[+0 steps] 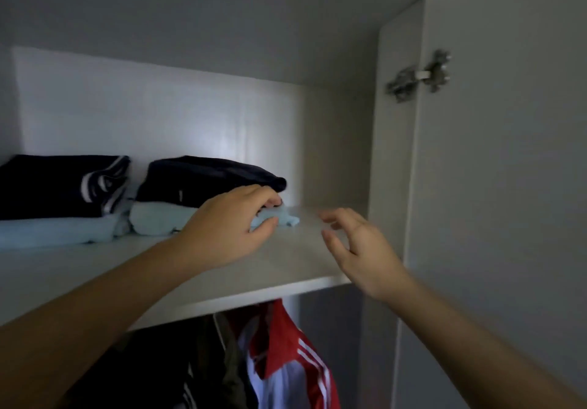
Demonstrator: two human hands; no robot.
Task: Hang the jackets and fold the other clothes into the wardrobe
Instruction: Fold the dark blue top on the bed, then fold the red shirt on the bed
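Two stacks of folded clothes lie on the wardrobe shelf (222, 269). The right stack has a dark folded garment (203, 180) on top of a light blue folded garment (158, 218). My left hand (228, 221) grips the right end of that light blue garment, fingers curled over it and thumb under. The left stack is a dark striped garment (57, 186) on another light blue piece (54, 230). My right hand (359, 246) hovers over the bare right part of the shelf, fingers apart, holding nothing.
Below the shelf hang a red jacket with white stripes (286, 345) and dark jackets (158, 367). The wardrobe's right side panel (390, 154) and the open door (508, 186) with its hinge (419, 75) stand close to my right hand.
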